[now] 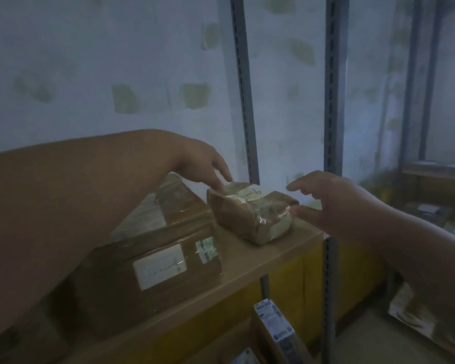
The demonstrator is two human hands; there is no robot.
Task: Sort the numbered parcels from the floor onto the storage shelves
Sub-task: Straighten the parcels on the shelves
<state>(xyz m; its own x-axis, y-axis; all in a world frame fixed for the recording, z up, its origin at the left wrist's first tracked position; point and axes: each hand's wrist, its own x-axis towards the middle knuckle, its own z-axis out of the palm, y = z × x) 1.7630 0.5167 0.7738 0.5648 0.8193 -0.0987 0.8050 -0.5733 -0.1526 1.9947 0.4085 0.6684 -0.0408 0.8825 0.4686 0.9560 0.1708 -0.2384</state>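
A small parcel (250,211) wrapped in brown paper and shiny tape sits on a brown shelf board (260,261). It has a white label on top with a number written on it, but the picture is too blurry to read the number for sure.

The left hand (202,161) reaches over from the left. Its fingers point down and are nearly straight, and one fingertip touches the back left corner of the small parcel. The grip of this hand is loose and wide; it is not wrapped round anything.

The right hand (331,203) comes in from the right. Its fingers are spread and a little bent, and the thumb touches the right end of the small parcel. The other fingers float above it, apart from the paper. This grip is loose too and holds nothing.

A big box (153,248) stands on the same shelf board, just to the left of the small parcel. It is brown, taped, and has white labels on its front.

Two grey metal posts (332,101) with slots stand behind and beside the shelf board. A pale wall (103,61) is behind them.

Under the shelf board there is something yellow (294,279). More parcels (273,327) with printed labels lie lower down. Other boxes sit on the shelves far right (436,179), but they are dim and blurry.
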